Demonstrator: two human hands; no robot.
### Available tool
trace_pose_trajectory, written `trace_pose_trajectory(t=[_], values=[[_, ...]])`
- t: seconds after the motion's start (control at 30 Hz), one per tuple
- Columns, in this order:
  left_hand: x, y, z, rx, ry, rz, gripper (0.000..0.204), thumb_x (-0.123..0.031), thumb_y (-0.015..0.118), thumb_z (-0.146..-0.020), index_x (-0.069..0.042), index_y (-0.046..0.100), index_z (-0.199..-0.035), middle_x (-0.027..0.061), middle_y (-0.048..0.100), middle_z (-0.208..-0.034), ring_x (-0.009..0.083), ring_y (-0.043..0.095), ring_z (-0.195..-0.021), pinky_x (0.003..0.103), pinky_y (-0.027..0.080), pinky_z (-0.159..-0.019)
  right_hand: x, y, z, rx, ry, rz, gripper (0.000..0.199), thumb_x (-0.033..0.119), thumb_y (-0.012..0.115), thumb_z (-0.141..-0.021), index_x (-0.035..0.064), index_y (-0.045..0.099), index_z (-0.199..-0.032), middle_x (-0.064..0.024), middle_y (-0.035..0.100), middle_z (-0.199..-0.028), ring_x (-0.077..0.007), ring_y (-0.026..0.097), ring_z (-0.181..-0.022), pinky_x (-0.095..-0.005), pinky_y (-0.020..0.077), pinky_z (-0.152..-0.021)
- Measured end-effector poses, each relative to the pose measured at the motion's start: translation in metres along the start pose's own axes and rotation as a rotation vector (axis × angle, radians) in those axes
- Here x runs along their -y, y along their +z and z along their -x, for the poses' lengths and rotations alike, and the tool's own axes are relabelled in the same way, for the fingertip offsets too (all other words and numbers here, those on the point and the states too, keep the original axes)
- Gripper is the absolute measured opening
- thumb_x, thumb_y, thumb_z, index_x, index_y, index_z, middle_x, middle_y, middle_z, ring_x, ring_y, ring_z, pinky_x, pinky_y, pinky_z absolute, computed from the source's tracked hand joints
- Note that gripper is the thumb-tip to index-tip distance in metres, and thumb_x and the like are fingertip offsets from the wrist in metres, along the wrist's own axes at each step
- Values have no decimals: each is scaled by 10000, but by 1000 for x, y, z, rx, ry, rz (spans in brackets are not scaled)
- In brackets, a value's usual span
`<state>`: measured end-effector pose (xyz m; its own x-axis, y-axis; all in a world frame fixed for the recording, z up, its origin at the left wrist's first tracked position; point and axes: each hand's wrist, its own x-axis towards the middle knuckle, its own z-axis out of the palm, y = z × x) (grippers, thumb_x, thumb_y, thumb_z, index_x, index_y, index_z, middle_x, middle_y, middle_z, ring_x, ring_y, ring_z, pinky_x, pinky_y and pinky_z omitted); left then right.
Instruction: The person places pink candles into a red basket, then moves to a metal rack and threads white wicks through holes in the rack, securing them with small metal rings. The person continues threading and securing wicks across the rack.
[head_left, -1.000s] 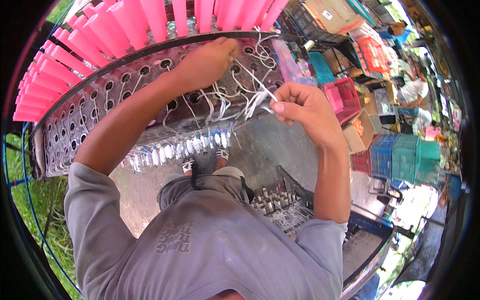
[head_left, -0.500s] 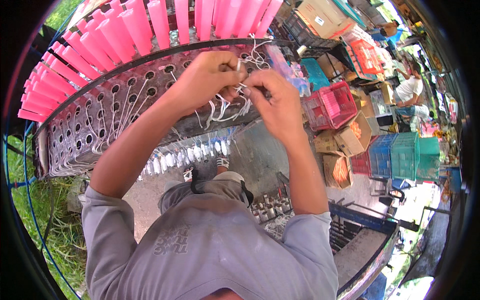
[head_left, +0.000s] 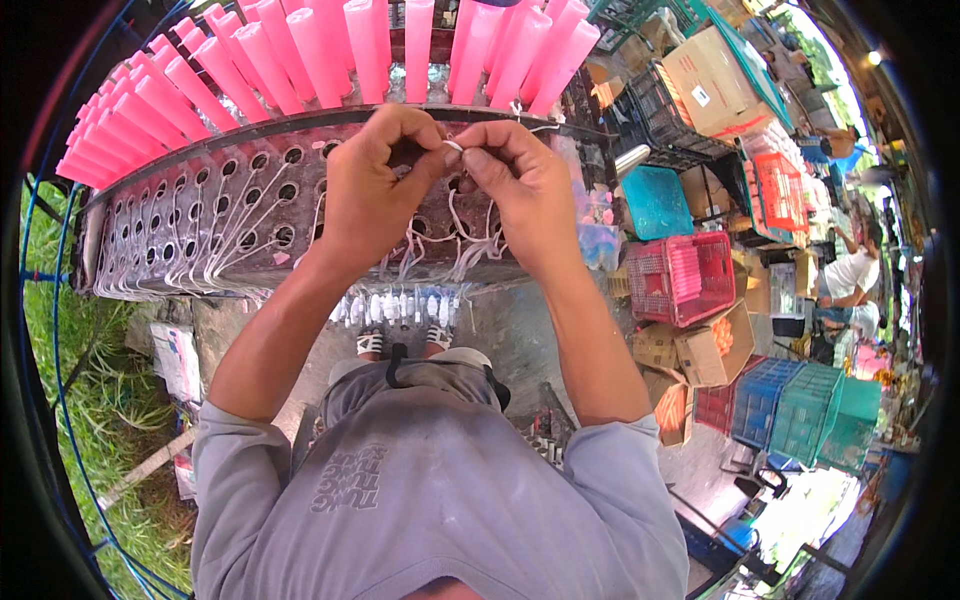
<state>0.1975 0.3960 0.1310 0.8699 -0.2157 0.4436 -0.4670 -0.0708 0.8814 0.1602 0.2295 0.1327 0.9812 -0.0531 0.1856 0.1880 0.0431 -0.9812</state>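
Note:
Over a dark metal panel (head_left: pixel 272 176) with rows of round holes, my left hand (head_left: pixel 385 180) and my right hand (head_left: pixel 527 188) meet, fingertips pinched. Between them is a short white wick cord (head_left: pixel 453 146), curved from one pinch to the other. Loose white wicks (head_left: pixel 455 212) hang from the holes below my hands. More wicks run in slack lines across the holes to the left. Behind the panel stand rows of tall pink candles (head_left: pixel 320 65). White spools (head_left: pixel 400 306) line up below the front edge.
At the right are a red crate (head_left: pixel 650 285), a teal tub (head_left: pixel 655 200), a cardboard box (head_left: pixel 715 355) with orange pieces, and blue (head_left: pixel 765 405) and green crates (head_left: pixel 815 415). A person in white (head_left: pixel 850 278) is farther right. Grass (head_left: pixel 125 370) borders the left.
My hands stay together at the wick cord and lie slightly farther from my body. The view has shifted, so the panel and crates sit differently in it.

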Motion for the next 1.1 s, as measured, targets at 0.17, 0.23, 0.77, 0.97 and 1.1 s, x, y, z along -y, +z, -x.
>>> trace_pose_trajectory(t=[0.17,0.23,0.77,0.97,1.1], values=[[-1,10,3,8,345,-347,210,49,751,-875,1,681,-1067,86,732,-939,117,701,-878,268,553,-780,-4,-24,-9,135,229,-308,99,85,639,-1015,4,654,-1069,-21,718,-946,-87,648,-852,-248,532,-744],[2,13,2,49,250,-317,193,41,726,-885,2,676,-1068,94,720,-917,170,713,-841,280,549,-749,1,-31,-11,129,190,-32,98,85,642,-1001,3,656,-1053,-54,732,-925,-136,680,-818,-280,539,-725],[35,32,-79,188,229,-861,158,-232,629,-938,-106,675,-1023,130,722,-869,360,685,-849,473,487,-809,-11,-28,-25,163,-349,1132,222,23,551,-865,19,693,-1036,-244,703,-995,-448,693,-922,-533,555,-840],[24,-11,-59,315,330,-786,200,-97,644,-897,-92,678,-1094,151,689,-1104,369,667,-1009,478,521,-837,-11,-43,-25,288,-165,1171,240,73,569,-901,75,732,-1076,-208,683,-1034,-418,676,-978,-520,545,-876],[56,-48,-32,726,508,-749,273,-8,648,-850,-81,683,-1111,146,624,-1219,384,638,-1091,482,532,-854,-13,-44,-15,236,-252,1114,218,231,639,-923,108,754,-1060,-161,690,-993,-388,677,-990,-505,542,-884]])
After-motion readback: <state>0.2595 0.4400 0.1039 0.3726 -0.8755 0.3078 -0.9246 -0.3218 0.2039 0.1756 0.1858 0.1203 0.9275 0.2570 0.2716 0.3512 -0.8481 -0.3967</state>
